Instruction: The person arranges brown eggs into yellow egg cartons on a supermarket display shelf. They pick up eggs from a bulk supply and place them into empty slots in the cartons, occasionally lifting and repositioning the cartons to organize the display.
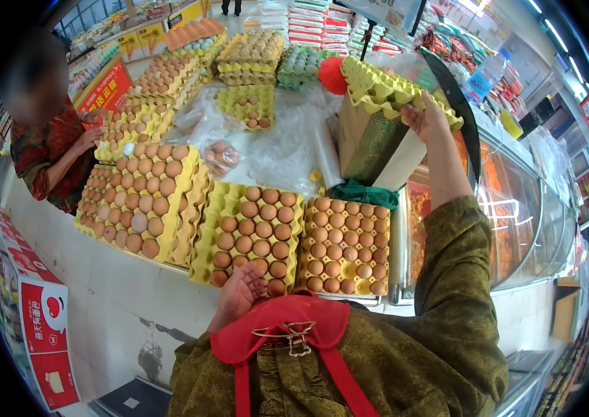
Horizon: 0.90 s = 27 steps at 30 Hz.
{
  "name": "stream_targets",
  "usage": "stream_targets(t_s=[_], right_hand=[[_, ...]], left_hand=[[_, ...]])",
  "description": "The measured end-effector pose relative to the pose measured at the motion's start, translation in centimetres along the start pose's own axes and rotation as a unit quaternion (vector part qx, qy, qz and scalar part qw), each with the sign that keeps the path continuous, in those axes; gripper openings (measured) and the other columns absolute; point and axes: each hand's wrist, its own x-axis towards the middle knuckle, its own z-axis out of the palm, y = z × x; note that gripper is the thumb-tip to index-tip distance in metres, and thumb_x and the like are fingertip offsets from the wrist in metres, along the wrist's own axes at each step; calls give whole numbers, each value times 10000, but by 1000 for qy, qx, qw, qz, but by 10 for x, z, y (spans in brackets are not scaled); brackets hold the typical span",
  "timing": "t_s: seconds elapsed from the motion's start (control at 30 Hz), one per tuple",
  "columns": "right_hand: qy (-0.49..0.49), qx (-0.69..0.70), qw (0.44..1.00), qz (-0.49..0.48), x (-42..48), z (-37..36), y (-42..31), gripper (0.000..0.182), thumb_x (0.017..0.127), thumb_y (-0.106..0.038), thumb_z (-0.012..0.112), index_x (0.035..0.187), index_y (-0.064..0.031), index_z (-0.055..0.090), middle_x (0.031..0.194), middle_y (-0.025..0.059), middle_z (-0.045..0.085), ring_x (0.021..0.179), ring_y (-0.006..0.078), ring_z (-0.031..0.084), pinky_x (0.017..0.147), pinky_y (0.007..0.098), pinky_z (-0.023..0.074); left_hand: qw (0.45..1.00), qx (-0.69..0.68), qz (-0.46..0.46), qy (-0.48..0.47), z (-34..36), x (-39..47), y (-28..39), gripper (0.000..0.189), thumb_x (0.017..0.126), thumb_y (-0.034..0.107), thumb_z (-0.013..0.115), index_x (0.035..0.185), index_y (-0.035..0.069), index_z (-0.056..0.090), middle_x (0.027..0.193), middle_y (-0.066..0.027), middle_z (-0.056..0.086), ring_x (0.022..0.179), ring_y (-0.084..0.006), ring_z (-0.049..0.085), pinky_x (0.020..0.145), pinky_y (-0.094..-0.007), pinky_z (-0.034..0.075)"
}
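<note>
At the upper right, my right hand [419, 120] grips the near edge of a yellow egg tray [378, 88]. This tray is tilted over a cardboard box [365, 140]; its cups look mostly bare. Low in the middle, my left hand [242, 289] is half curled, palm turned up, at the near edge of a yellow tray [211, 224] partly filled with brown eggs [263, 212]. Its fingertips are beside the eggs there, and none is plainly in its grasp. A nearly full tray of brown eggs [351, 237] lies to the right.
Stacked egg trays [143, 195] stand at the left, where another person's hands [88, 138] rest by the eggs. Clear plastic bags [286, 140] and a small egg tray [246, 107] lie mid-table. A glass display case [513, 208] borders the right; a red sponge-like round object [332, 75] is near the box.
</note>
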Motion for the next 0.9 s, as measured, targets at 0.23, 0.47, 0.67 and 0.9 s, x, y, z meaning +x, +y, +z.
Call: stream_targets(t_s=[0.23,0.47,0.67,0.9], right_hand=[[49,-66,987,-139,-5,-16,41,344,919,-288,617,1142,-43,524,961,53,587,816,157,638,654,287,547],[45,-54,984,-164,15,-45,62,327,890,-184,615,1167,-37,524,1095,73,583,877,187,626,725,338,521],[100,-49,982,-156,-34,-40,82,328,914,-180,583,1182,-9,499,1171,128,562,949,233,629,735,364,520],[-104,-120,987,-9,-131,-47,236,152,923,-198,575,1006,-72,553,881,35,600,824,122,580,691,232,452]], left_hand=[[1000,-8,12,-25,-2,3,0,432,1035,414,304,1211,65,488,1057,-73,605,904,-219,602,797,-355,491],[1000,4,2,6,-2,2,-1,440,1029,417,326,1224,61,495,1049,-76,613,899,-222,605,795,-355,497],[995,6,74,68,-26,2,3,337,1010,338,437,1167,57,540,952,-61,634,842,-189,615,747,-335,496],[961,86,188,186,-36,-3,30,281,997,264,478,1159,39,528,939,-62,630,788,-168,600,696,-307,497]])
